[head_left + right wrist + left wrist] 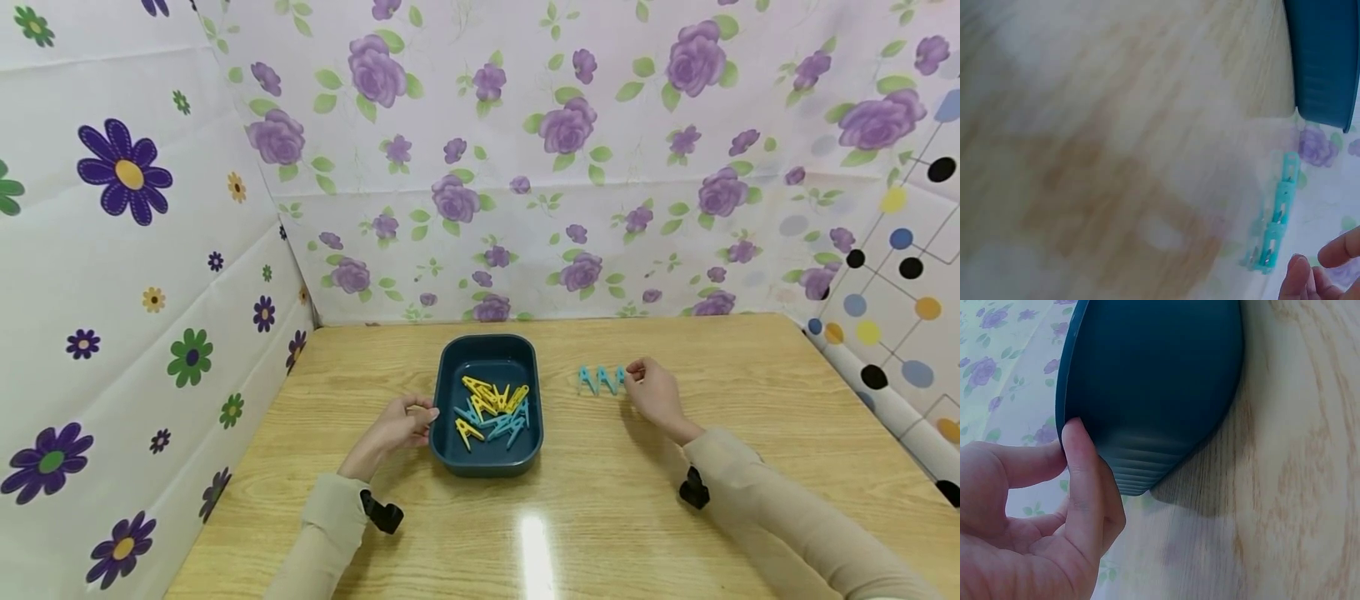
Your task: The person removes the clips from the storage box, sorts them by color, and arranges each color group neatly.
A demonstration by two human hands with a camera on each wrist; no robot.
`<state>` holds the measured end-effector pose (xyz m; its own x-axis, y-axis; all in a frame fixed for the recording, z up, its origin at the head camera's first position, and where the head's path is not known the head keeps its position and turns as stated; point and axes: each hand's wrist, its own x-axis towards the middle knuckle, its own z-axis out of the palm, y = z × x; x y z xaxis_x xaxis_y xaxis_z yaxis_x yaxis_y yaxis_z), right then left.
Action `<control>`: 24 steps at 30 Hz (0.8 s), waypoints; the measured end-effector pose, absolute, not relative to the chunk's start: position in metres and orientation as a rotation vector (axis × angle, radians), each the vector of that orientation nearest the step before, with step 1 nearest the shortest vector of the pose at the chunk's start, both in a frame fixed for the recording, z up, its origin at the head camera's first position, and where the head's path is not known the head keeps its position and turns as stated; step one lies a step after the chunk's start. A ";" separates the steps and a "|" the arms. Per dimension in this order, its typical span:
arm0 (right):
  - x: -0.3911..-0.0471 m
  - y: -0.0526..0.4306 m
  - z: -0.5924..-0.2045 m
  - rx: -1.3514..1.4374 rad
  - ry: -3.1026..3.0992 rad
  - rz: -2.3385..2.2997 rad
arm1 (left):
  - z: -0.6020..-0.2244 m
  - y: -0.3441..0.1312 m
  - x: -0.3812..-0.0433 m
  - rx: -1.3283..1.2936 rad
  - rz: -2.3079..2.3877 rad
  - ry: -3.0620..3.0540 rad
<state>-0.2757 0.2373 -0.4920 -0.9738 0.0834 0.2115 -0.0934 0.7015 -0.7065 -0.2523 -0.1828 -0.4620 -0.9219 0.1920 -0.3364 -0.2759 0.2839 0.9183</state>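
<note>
A dark blue plastic box [487, 469] sits on the table with several yellow clothespins [465, 432] and blue clothespins [513, 432] inside. My left hand [397, 423] pinches the box's left rim between thumb and fingers; the left wrist view shows the grip on the rim [1062, 394]. To the right of the box, 3 light blue clothespins [606, 380] stand in a row. My right hand [656, 396] is at the right end of that row. In the right wrist view its thumb and fingers [1297, 275] are parted beside the nearest clothespin [1269, 247], with nothing seen between them.
The wooden table [585, 517] reaches back to a flowered cloth [525, 250] hanging behind it. Another patterned cloth [187, 292] hangs along the left side, and a dotted one [900, 333] on the right. A small black device [384, 512] is strapped to each wrist.
</note>
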 end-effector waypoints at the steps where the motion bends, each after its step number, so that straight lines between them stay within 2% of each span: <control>1: -0.276 0.236 -0.492 0.030 -2.675 1.131 | -0.462 -0.183 -0.252 -0.076 1.672 2.176; 13: -0.277 0.220 -0.488 0.197 -2.522 1.222 | -0.463 -0.185 -0.251 -0.009 1.692 2.164; 24: -0.277 0.207 -0.483 0.271 -2.420 1.235 | -0.462 -0.183 -0.251 -0.065 1.687 2.166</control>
